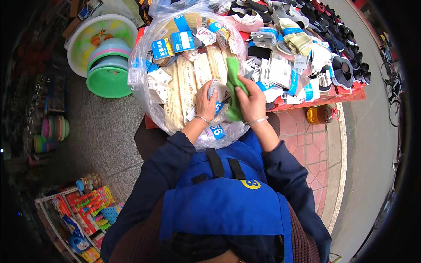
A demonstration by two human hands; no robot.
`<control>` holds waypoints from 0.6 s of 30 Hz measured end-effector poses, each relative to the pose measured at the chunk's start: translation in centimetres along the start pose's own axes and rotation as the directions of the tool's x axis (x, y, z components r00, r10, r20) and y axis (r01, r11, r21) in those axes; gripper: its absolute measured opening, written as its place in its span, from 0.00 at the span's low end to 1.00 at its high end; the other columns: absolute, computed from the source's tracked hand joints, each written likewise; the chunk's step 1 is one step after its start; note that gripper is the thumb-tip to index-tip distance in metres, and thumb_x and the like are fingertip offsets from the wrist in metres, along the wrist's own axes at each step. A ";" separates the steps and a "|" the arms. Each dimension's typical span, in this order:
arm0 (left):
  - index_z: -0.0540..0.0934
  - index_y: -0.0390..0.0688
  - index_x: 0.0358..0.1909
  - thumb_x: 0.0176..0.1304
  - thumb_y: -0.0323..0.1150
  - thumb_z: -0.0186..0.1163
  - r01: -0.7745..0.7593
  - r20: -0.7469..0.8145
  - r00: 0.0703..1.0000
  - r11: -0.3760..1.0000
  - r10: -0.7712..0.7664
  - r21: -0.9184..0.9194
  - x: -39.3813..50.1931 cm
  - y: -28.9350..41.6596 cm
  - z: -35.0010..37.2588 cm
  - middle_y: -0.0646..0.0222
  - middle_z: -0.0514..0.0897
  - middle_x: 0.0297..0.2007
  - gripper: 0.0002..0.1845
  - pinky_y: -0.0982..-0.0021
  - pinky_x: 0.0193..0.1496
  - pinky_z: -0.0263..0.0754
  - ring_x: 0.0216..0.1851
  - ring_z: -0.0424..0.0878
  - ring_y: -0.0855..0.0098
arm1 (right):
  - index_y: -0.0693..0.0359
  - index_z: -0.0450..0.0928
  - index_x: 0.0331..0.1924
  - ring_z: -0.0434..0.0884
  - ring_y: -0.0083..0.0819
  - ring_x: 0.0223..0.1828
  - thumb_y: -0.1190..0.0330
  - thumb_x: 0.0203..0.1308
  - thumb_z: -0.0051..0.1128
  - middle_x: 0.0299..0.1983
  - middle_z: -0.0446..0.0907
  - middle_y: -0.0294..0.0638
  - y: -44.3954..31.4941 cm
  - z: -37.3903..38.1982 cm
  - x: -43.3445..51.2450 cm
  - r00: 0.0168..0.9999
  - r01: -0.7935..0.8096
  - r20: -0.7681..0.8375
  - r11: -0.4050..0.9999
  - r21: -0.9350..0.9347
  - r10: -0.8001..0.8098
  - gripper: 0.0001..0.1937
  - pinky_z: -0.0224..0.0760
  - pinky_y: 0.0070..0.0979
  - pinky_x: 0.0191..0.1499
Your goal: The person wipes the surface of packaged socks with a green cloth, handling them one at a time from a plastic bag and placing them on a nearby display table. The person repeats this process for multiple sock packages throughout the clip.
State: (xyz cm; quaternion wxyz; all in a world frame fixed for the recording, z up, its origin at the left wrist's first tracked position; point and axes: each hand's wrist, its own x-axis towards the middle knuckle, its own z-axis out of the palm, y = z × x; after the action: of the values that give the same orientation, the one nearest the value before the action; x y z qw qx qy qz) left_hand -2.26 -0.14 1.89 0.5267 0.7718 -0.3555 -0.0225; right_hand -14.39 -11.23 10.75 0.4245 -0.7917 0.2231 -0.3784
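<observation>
In my right hand [252,100] is a green cloth [234,88], pinched between thumb and fingers and hanging lengthwise. My left hand [206,101] grips a pale, grey-tipped bundle [219,91] that looks like socks. Both hands are over a large clear plastic bag [138,92], which lies open before me. Long beige printed packets [186,83] fill its middle. Around them are banded sock packs, including a white patterned pair [158,82] and packs with blue labels [183,41]. A lilac pack [210,132] with a blue band lies at the bag's near end.
Sock bundles [279,72] and rows of shoes [342,67] cover the red-covered stand [348,96] at right. An oil jug [320,114] stands on the paving. Plastic basins [110,83] are at left. A toy rack [92,213] stands lower left; a road [368,148] runs along the right.
</observation>
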 end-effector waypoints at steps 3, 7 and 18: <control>0.72 0.40 0.58 0.69 0.48 0.49 0.020 -0.011 1.000 0.998 -0.019 0.058 -0.2 -0.1 0.1 0.51 0.78 0.52 0.25 0.58 0.60 0.64 0.55 0.73 0.50 | 0.61 0.80 0.34 0.77 0.46 0.40 0.72 0.53 0.53 0.37 0.80 0.44 1.4 4.9 0.7 0.932 0.175 0.361 0.873 -0.455 0.002 0.06 0.73 0.38 0.42; 0.73 0.39 0.58 0.70 0.48 0.47 0.097 -0.047 0.995 0.992 -0.093 0.076 -0.2 -0.1 0.4 0.51 0.78 0.52 0.25 0.56 0.59 0.64 0.54 0.73 0.50 | 0.60 0.78 0.31 0.75 0.43 0.39 0.68 0.54 0.49 0.36 0.77 0.40 2.7 6.0 -0.7 0.897 0.339 0.426 0.800 -0.495 -0.116 0.07 0.72 0.36 0.39; 0.76 0.43 0.53 0.66 0.45 0.55 0.017 0.068 0.997 0.981 -0.031 0.192 0.8 0.7 0.5 0.57 0.80 0.48 0.20 0.58 0.54 0.68 0.50 0.76 0.54 | 0.64 0.80 0.47 0.79 0.45 0.34 0.75 0.53 0.56 0.41 0.82 0.48 1.5 -0.9 -8.7 0.767 0.101 0.632 0.953 -0.284 0.107 0.15 0.73 0.32 0.42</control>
State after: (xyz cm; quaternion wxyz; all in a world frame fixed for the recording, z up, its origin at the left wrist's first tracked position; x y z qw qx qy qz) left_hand -2.28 -1.12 2.52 0.4371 0.8217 -0.3651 -0.0218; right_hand -20.50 -6.57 6.25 0.3497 -0.9279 0.1210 -0.0464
